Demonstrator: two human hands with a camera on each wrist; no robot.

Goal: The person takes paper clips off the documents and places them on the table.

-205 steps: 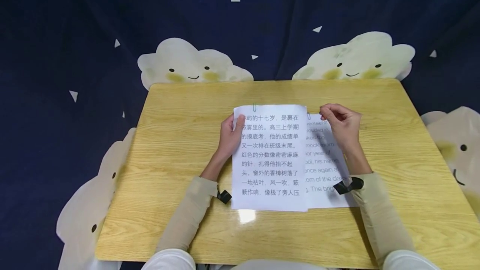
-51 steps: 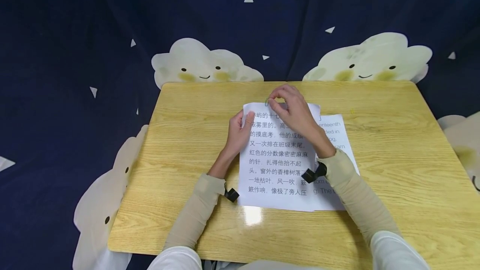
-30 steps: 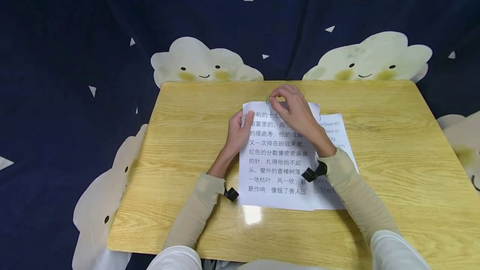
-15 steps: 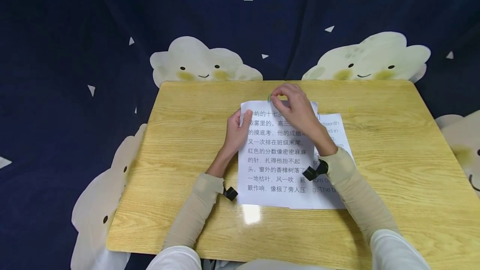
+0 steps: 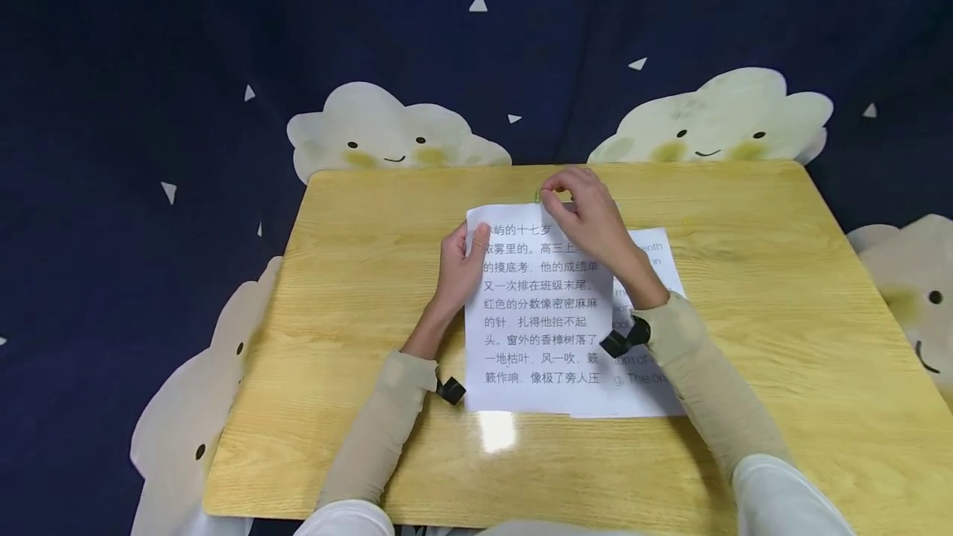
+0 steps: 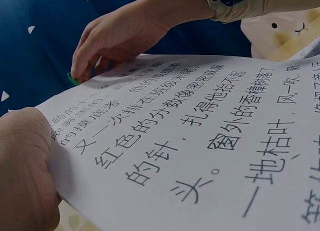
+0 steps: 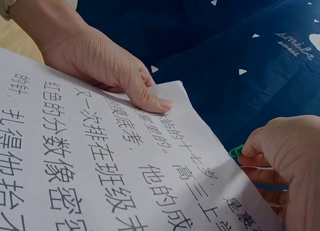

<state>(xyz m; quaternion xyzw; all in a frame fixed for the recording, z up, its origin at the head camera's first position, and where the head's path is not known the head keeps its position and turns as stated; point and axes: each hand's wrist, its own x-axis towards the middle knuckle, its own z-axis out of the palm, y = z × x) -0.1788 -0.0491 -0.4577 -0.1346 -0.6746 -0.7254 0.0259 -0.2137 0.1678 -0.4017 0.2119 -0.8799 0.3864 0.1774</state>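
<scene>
A stack of white sheets (image 5: pixel 541 329) with large Chinese print is held up in front of the person. The left hand (image 5: pixel 462 265) grips its upper left edge, thumb on the printed face and fingers behind. At the top edge, the right hand (image 5: pixel 588 217) pinches a small green paper clip (image 7: pixel 236 151) between thumb and index finger. The clip stands out at the paper's edge in the right wrist view, and its green tip shows beyond the fingertips in the left wrist view. Behind the stack, to the right, lie English-printed sheets (image 5: pixel 658 271), partly covered by it and the right arm.
The wooden table (image 5: pixel 357 313) extends to both sides of the papers. A dark blue curtain (image 5: pixel 447 31) with white clouds hangs behind it. Black straps with a small block, such as the left one (image 5: pixel 451 391), sit at both wrists.
The right hand has come from the English sheets to the green paper clip on the Chinese-printed stack. The clip has moved slightly up and right along the top edge. The left hand keeps its grip.
</scene>
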